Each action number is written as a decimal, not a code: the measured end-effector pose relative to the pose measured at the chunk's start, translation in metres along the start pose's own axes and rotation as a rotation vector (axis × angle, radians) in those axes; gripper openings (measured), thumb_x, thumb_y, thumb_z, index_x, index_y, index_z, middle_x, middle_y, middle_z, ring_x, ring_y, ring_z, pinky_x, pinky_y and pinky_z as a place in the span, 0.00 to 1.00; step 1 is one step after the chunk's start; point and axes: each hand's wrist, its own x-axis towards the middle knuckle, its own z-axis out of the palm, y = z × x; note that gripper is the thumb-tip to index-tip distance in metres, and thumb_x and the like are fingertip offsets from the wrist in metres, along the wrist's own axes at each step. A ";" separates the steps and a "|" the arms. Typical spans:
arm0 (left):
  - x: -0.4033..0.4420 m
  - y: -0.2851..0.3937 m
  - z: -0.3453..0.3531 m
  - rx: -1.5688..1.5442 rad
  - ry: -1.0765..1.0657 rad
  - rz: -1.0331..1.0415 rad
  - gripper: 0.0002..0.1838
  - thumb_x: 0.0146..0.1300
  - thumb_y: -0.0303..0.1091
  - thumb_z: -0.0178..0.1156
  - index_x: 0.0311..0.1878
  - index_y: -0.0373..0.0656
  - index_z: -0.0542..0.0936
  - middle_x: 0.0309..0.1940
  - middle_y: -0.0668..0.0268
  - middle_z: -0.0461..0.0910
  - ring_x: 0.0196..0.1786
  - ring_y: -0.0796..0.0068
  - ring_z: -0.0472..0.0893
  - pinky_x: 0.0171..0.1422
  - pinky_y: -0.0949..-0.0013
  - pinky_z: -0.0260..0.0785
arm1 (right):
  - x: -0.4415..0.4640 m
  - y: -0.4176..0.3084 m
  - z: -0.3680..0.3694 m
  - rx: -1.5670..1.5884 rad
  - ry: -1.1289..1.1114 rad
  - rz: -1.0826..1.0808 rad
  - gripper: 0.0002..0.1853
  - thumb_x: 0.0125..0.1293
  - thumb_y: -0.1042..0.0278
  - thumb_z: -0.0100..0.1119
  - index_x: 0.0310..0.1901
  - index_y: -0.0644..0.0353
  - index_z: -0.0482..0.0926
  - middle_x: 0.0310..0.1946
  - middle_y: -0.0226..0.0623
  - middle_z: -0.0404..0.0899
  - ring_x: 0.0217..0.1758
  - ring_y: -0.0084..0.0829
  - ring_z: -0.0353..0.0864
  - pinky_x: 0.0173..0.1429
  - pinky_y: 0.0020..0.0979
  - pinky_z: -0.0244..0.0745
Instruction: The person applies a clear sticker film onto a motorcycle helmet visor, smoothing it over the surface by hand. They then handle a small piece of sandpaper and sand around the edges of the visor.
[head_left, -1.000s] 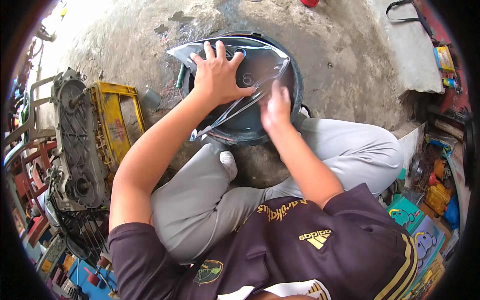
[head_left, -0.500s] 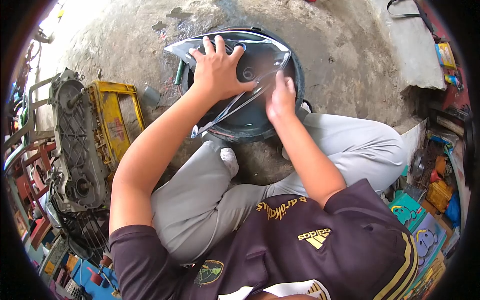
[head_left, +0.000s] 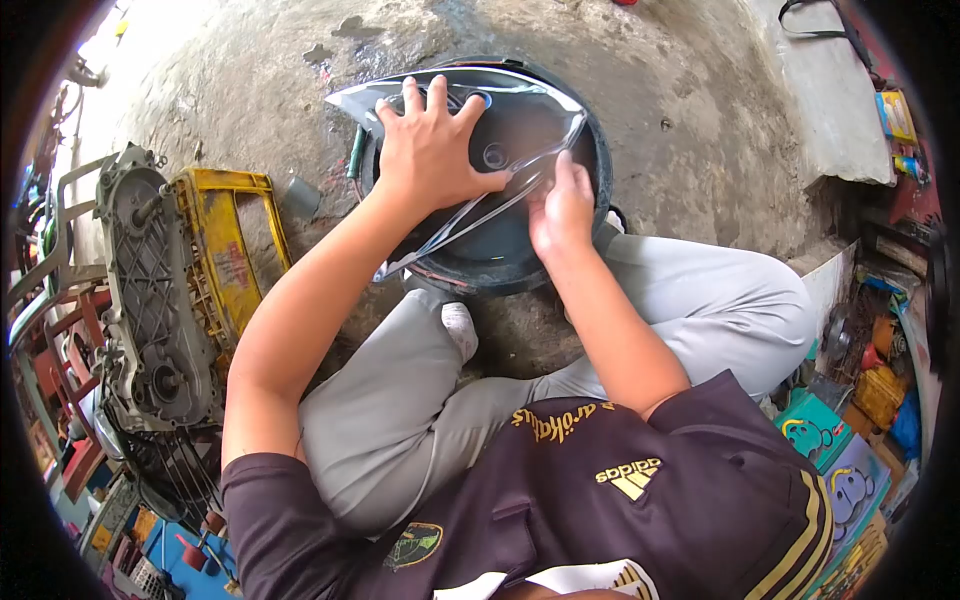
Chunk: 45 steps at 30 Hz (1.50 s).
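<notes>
A clear, curved plastic headlight lens, pointed at its left end, is held over a round black basin. Part of its right side looks hazy. My left hand grips it across its width, fingers spread over the far edge and thumb at the near edge. At the lens's right end is my right hand, its fingers pressed together against the plastic. Whatever lies under those fingers is hidden. Through the lens, the basin's dark inside shows.
A grey metal engine casing and a yellow plastic crate stand at the left. A grey cup sits beside the crate. My bent legs frame the basin's near side. Boxes and parts crowd the right.
My right hand has shifted slightly down along the lens's right end. The lens and my left hand have moved a little left. The grip of my left hand stays the same.
</notes>
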 end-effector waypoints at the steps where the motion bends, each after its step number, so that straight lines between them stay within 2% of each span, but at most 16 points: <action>1: 0.004 0.001 -0.001 -0.042 0.028 -0.010 0.54 0.47 0.75 0.74 0.74 0.54 0.77 0.78 0.41 0.67 0.81 0.29 0.65 0.74 0.21 0.59 | 0.002 -0.009 0.007 0.015 0.022 -0.045 0.12 0.87 0.57 0.54 0.45 0.54 0.71 0.37 0.29 0.77 0.33 0.24 0.77 0.38 0.31 0.76; 7: 0.014 0.004 -0.007 0.038 -0.054 0.059 0.54 0.45 0.74 0.75 0.74 0.56 0.77 0.78 0.43 0.68 0.80 0.29 0.65 0.75 0.22 0.60 | -0.002 0.007 0.000 0.042 0.060 -0.037 0.13 0.87 0.54 0.51 0.45 0.53 0.73 0.36 0.29 0.79 0.36 0.24 0.80 0.39 0.32 0.78; 11: 0.012 0.001 -0.005 0.045 -0.070 0.085 0.54 0.45 0.74 0.75 0.74 0.56 0.77 0.78 0.44 0.67 0.80 0.29 0.65 0.75 0.21 0.60 | 0.006 0.008 -0.005 0.009 0.030 -0.062 0.15 0.88 0.52 0.50 0.46 0.55 0.74 0.38 0.30 0.80 0.40 0.26 0.82 0.46 0.34 0.82; 15: 0.012 0.001 -0.002 0.078 -0.057 0.094 0.54 0.46 0.74 0.75 0.74 0.55 0.76 0.78 0.44 0.67 0.80 0.29 0.66 0.75 0.21 0.60 | 0.020 0.008 -0.009 0.014 0.016 -0.107 0.14 0.88 0.54 0.49 0.50 0.56 0.75 0.43 0.31 0.81 0.42 0.26 0.83 0.48 0.34 0.82; 18: 0.013 0.000 -0.002 0.041 -0.050 0.100 0.54 0.46 0.74 0.74 0.74 0.54 0.76 0.77 0.43 0.68 0.80 0.28 0.66 0.74 0.21 0.60 | -0.004 0.016 -0.007 0.036 0.001 0.017 0.13 0.89 0.56 0.46 0.52 0.56 0.74 0.45 0.32 0.81 0.44 0.27 0.84 0.51 0.36 0.83; 21: 0.015 0.006 -0.003 0.031 -0.054 0.074 0.53 0.47 0.75 0.73 0.74 0.54 0.76 0.77 0.43 0.68 0.80 0.28 0.65 0.73 0.21 0.61 | 0.016 0.008 -0.004 0.048 -0.040 -0.083 0.13 0.89 0.55 0.45 0.52 0.56 0.74 0.46 0.32 0.82 0.46 0.28 0.84 0.52 0.37 0.84; 25: 0.013 0.008 -0.004 0.042 -0.082 0.042 0.53 0.48 0.74 0.73 0.74 0.54 0.77 0.77 0.43 0.68 0.80 0.29 0.65 0.74 0.22 0.61 | 0.004 0.018 -0.008 0.030 -0.020 -0.066 0.15 0.89 0.54 0.45 0.55 0.56 0.75 0.47 0.33 0.82 0.49 0.29 0.85 0.55 0.38 0.84; 26: 0.012 0.005 -0.004 0.046 -0.070 0.059 0.53 0.48 0.74 0.73 0.74 0.53 0.76 0.77 0.44 0.68 0.80 0.29 0.65 0.74 0.22 0.61 | -0.008 0.019 -0.007 0.040 -0.014 0.019 0.16 0.89 0.54 0.46 0.56 0.58 0.76 0.47 0.33 0.83 0.50 0.29 0.85 0.56 0.37 0.83; 30: 0.013 0.001 0.002 0.029 -0.050 0.079 0.52 0.46 0.74 0.73 0.73 0.54 0.77 0.75 0.45 0.69 0.79 0.29 0.66 0.73 0.21 0.61 | 0.018 0.008 -0.004 0.054 -0.047 -0.086 0.17 0.89 0.54 0.46 0.56 0.61 0.76 0.47 0.34 0.82 0.51 0.30 0.85 0.58 0.35 0.82; 33: 0.014 0.002 0.002 0.020 -0.015 0.083 0.51 0.45 0.74 0.72 0.71 0.56 0.78 0.73 0.45 0.70 0.78 0.26 0.66 0.72 0.19 0.62 | 0.010 0.017 -0.007 0.044 -0.014 -0.102 0.17 0.89 0.54 0.45 0.56 0.60 0.77 0.47 0.34 0.82 0.49 0.29 0.85 0.56 0.36 0.83; 35: 0.012 0.002 0.001 0.054 -0.031 0.084 0.53 0.46 0.74 0.74 0.73 0.52 0.77 0.78 0.44 0.67 0.80 0.30 0.66 0.71 0.23 0.63 | -0.009 0.024 -0.010 0.016 -0.038 0.020 0.18 0.89 0.53 0.45 0.55 0.59 0.78 0.46 0.34 0.83 0.46 0.29 0.86 0.49 0.36 0.84; 37: 0.013 0.002 -0.001 0.050 -0.042 0.084 0.53 0.46 0.74 0.74 0.73 0.52 0.77 0.78 0.43 0.67 0.80 0.30 0.65 0.71 0.22 0.63 | 0.000 0.017 -0.002 0.022 0.046 -0.046 0.18 0.89 0.53 0.46 0.56 0.60 0.78 0.47 0.35 0.83 0.47 0.29 0.86 0.50 0.35 0.83; 39: 0.012 0.003 -0.003 0.055 -0.059 0.082 0.54 0.46 0.75 0.73 0.73 0.52 0.77 0.78 0.43 0.66 0.80 0.30 0.65 0.72 0.22 0.62 | 0.031 0.003 -0.008 0.018 -0.032 -0.107 0.19 0.88 0.53 0.47 0.54 0.61 0.79 0.48 0.37 0.84 0.47 0.28 0.86 0.48 0.34 0.83; 43: 0.015 0.003 -0.001 0.057 -0.058 0.079 0.53 0.47 0.75 0.73 0.73 0.52 0.77 0.77 0.44 0.67 0.80 0.30 0.65 0.73 0.23 0.62 | 0.000 0.027 -0.011 -0.152 0.110 -0.105 0.19 0.87 0.52 0.50 0.49 0.60 0.82 0.41 0.33 0.82 0.44 0.27 0.82 0.52 0.33 0.79; 44: 0.014 0.003 -0.002 0.058 -0.054 0.082 0.53 0.47 0.75 0.73 0.73 0.52 0.77 0.77 0.44 0.67 0.80 0.30 0.65 0.73 0.23 0.62 | -0.006 0.030 -0.018 -0.173 0.063 0.004 0.19 0.87 0.52 0.50 0.47 0.60 0.81 0.36 0.28 0.80 0.38 0.22 0.79 0.46 0.29 0.76; 45: 0.012 0.003 -0.001 0.058 -0.053 0.084 0.53 0.47 0.75 0.73 0.73 0.53 0.77 0.77 0.44 0.67 0.80 0.30 0.65 0.73 0.24 0.61 | 0.003 0.028 -0.018 -0.175 0.062 0.006 0.19 0.87 0.52 0.50 0.47 0.60 0.81 0.36 0.28 0.80 0.38 0.22 0.79 0.46 0.29 0.76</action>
